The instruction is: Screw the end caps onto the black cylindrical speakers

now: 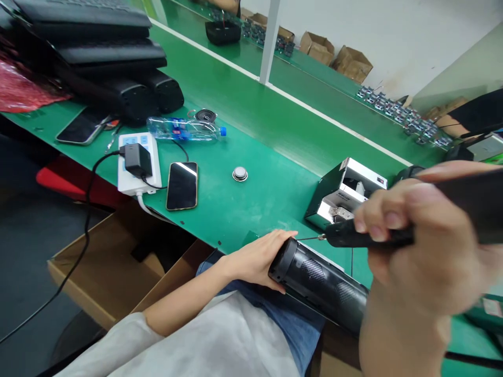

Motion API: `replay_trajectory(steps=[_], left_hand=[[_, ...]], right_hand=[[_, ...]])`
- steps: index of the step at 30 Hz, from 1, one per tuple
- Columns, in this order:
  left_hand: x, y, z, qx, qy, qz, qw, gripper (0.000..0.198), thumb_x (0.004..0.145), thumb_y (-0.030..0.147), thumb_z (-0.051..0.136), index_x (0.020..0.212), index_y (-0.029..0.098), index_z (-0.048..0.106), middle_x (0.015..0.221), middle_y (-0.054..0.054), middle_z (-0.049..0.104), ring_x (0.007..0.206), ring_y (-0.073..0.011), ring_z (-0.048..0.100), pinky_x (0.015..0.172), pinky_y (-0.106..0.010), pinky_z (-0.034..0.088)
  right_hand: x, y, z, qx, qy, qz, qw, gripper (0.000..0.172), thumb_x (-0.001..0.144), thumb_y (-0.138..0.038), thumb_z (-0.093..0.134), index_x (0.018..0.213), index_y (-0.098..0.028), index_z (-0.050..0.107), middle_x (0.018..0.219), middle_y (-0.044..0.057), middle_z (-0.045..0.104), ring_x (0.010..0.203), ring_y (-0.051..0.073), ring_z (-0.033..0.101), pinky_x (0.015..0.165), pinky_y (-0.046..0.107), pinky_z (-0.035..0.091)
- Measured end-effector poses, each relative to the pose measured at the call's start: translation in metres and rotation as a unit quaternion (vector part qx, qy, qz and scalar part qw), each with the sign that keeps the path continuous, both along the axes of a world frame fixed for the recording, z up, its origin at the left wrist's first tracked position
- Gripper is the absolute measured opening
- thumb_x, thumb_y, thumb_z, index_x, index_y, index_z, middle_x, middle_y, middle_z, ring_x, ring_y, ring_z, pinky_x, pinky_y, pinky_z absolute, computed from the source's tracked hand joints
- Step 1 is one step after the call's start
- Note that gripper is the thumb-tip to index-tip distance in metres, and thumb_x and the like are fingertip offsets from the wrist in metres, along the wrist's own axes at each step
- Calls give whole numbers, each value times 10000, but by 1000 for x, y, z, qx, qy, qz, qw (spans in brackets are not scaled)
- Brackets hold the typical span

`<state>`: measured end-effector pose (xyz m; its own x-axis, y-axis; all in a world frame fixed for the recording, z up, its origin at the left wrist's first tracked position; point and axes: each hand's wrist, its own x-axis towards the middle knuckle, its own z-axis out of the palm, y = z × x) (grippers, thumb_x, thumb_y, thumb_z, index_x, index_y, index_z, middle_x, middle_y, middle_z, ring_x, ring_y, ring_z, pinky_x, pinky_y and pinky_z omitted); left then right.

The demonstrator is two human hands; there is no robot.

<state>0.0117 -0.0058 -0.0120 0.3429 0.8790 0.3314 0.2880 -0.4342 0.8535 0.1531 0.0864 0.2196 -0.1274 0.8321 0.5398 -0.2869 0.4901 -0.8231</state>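
Head view: left hand curled round end of black cylinder; right hand gripping screwdriver.

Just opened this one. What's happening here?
A person's left hand holds the end of a black cylinder with perforated patches. The right hand grips a black screwdriver, its thin bit pointing at that same end; whether the tip touches isn't clear. On the green bench beyond are a phone and a plastic bottle.

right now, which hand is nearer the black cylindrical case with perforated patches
Left: the left hand holds the case by one end; the right hand is raised above it, holding a black screwdriver.
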Motion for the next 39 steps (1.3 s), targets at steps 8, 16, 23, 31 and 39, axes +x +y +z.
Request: replay_trajectory(steps=[8, 16, 23, 31, 39], left_hand=[[2, 2, -3, -19, -31, 1, 999, 1250, 759, 583, 1092, 1700, 277, 329, 1568, -203, 576, 1459, -438, 618, 1239, -622, 556], [2, 1, -3, -41, -44, 2, 998, 1184, 764, 588, 1082, 1655, 255, 376, 1603, -212, 562, 1503, -452, 592, 1274, -646, 528], [3, 0, 3, -55, -25, 11, 998, 1204, 734, 538, 1095, 1657, 262, 372, 1578, -200, 577, 1484, -451, 610, 1265, -647, 543], [2, -6, 5, -66, 15, 26, 997, 1292, 732, 460, 1119, 1724, 293, 308, 1664, -197, 543, 1560, -446, 575, 1311, -618, 517], [0, -4, 3, -73, 8, 16, 997, 1329, 737, 544, 1110, 1763, 294, 303, 1710, -218, 519, 1608, -471, 545, 1343, -640, 494]], right_hand=[[2, 4, -39, -3, -7, 160, 987, 201, 1018, -89, 824, 1062, -219, 678, 761, -53, 632, 512, 105, 586, 460, 248, 484], [6, 10, -42, 8, 1, 191, 982, 191, 1038, -98, 809, 1066, -225, 670, 715, -78, 574, 498, 90, 538, 476, 228, 490], [5, 10, -42, -11, -27, 179, 983, 175, 1048, -129, 804, 1094, -234, 672, 752, -77, 643, 501, 109, 598, 481, 251, 515], [50, 18, 26, 53, 22, -124, 991, 298, 781, -107, 700, 1033, -264, 705, 593, -107, 501, 452, 137, 370, 444, 304, 387], [63, 55, 6, 118, 33, -227, 966, 196, 770, -111, 727, 877, -261, 661, 607, -74, 539, 475, 164, 456, 474, 326, 418]])
